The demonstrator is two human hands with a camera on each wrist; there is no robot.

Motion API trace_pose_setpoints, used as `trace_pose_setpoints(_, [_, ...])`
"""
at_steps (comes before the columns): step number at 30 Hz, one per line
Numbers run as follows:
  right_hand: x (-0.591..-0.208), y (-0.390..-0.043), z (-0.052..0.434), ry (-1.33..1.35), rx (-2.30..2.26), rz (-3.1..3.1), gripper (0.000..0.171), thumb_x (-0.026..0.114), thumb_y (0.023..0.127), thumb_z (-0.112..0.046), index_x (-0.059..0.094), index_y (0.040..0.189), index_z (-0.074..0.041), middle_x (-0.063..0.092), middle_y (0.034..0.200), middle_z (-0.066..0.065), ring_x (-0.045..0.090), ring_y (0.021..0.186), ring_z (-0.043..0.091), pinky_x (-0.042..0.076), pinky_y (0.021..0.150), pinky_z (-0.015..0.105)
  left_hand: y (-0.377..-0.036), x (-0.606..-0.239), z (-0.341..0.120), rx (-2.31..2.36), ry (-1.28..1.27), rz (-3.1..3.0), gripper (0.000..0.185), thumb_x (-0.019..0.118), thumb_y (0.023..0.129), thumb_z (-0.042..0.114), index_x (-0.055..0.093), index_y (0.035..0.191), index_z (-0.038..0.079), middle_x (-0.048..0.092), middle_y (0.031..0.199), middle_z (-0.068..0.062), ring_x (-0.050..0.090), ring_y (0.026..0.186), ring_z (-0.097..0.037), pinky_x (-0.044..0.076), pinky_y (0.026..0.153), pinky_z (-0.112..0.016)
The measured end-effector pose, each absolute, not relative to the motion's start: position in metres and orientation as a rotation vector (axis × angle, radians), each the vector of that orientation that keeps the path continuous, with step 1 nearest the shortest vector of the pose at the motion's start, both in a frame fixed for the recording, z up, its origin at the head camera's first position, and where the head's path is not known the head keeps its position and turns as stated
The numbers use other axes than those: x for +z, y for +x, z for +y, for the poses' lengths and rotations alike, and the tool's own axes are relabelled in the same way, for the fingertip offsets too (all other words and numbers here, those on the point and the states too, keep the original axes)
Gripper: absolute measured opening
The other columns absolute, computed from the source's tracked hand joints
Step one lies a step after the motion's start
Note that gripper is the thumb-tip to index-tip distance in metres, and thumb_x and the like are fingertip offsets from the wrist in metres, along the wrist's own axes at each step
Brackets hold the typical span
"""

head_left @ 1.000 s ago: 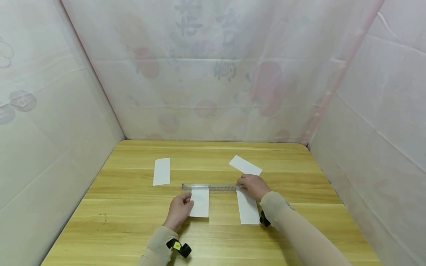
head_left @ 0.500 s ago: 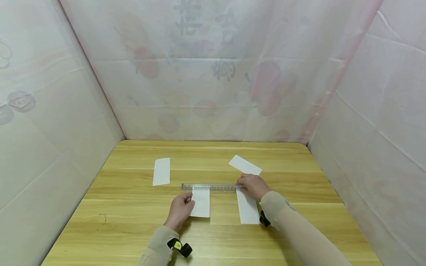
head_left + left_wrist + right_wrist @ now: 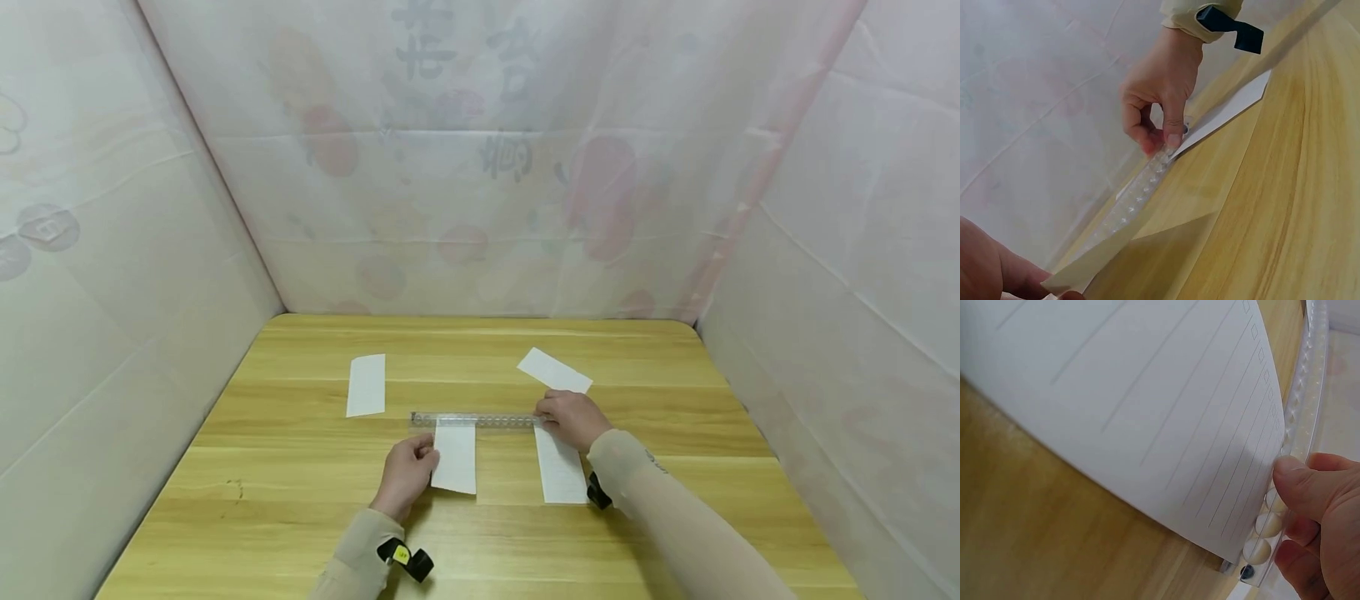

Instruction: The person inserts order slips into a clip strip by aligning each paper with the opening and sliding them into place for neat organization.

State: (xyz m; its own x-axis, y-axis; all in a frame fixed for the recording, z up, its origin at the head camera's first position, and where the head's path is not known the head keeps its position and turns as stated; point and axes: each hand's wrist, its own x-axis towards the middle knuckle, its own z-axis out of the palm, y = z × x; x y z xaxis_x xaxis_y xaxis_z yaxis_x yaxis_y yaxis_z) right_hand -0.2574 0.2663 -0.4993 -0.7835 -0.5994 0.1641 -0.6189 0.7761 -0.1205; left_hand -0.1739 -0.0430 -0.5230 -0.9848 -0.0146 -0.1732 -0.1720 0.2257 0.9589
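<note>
1. Overall, little has changed in the last second: the wooden counter (image 3: 300, 467), grained and smooth, carries the same four white paper slips and a clear ruler.
2. Change noted: centre slip (image 3: 454, 457) has slid slightly right and now sits squarer under the ruler (image 3: 474, 420); alignment looks nearly done.
3. Right slip (image 3: 559, 467) is lined paper, thin, bowing upward in the right wrist view.
4. Ruler: transparent plastic, long, with a beaded edge.
5. Left hand (image 3: 407, 473) pinches the centre slip's left edge; right hand (image 3: 572, 418) grips the ruler's right end, as before.
</note>
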Motion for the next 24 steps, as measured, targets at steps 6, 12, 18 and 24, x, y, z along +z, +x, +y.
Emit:
trace_pose_setpoints(6, [-0.4975, -0.2565, 0.2646, 0.964, 0.258, -2.866, 0.020, 0.079, 0.079, -0.011, 0.073, 0.096, -0.019, 0.062, 0.090, -0.009, 0.063, 0.083, 0.010, 0.053, 0.074, 0.029, -0.1673, -0.5199, -0.0471, 1.866, -0.158, 2.337, 0.045, 0.054, 0.093, 0.003, 0.046, 0.135, -0.010, 0.058, 0.087, -0.010, 0.050, 0.070, -0.016, 0.041, 0.054, -0.025])
trace_pose_setpoints(12, [-0.4984, -0.2574, 0.2637, 0.952, 0.251, -2.877, 0.019, 0.079, 0.080, -0.011, 0.073, 0.096, -0.020, 0.062, 0.090, -0.009, 0.062, 0.084, 0.010, 0.053, 0.075, 0.029, -0.1653, -0.5216, -0.0474, 1.853, -0.119, 2.333, 0.045, 0.053, 0.091, -0.002, 0.046, 0.135, -0.009, 0.061, 0.087, -0.011, 0.048, 0.062, -0.013, 0.039, 0.048, -0.023])
trace_pose_setpoints(18, [-0.4981, -0.2574, 0.2638, 0.948, 0.245, -2.884, 0.019, 0.078, 0.081, -0.011, 0.073, 0.096, -0.020, 0.063, 0.091, -0.009, 0.063, 0.084, 0.011, 0.053, 0.075, 0.030, -0.1674, -0.5229, -0.0451, 1.848, -0.129, 2.335, 0.044, 0.051, 0.090, -0.004, 0.049, 0.133, -0.008, 0.060, 0.086, -0.011, 0.046, 0.059, -0.012, 0.037, 0.046, -0.022])
trace_pose_setpoints(24, [-0.4975, -0.2568, 0.2632, 0.944, 0.249, -2.885, 0.018, 0.079, 0.080, -0.011, 0.073, 0.095, -0.020, 0.062, 0.090, -0.009, 0.063, 0.084, 0.011, 0.053, 0.074, 0.030, -0.1692, -0.5249, -0.0419, 1.884, -0.149, 2.321, 0.046, 0.050, 0.088, -0.005, 0.048, 0.134, -0.008, 0.056, 0.082, -0.008, 0.045, 0.060, -0.013, 0.038, 0.048, -0.022])
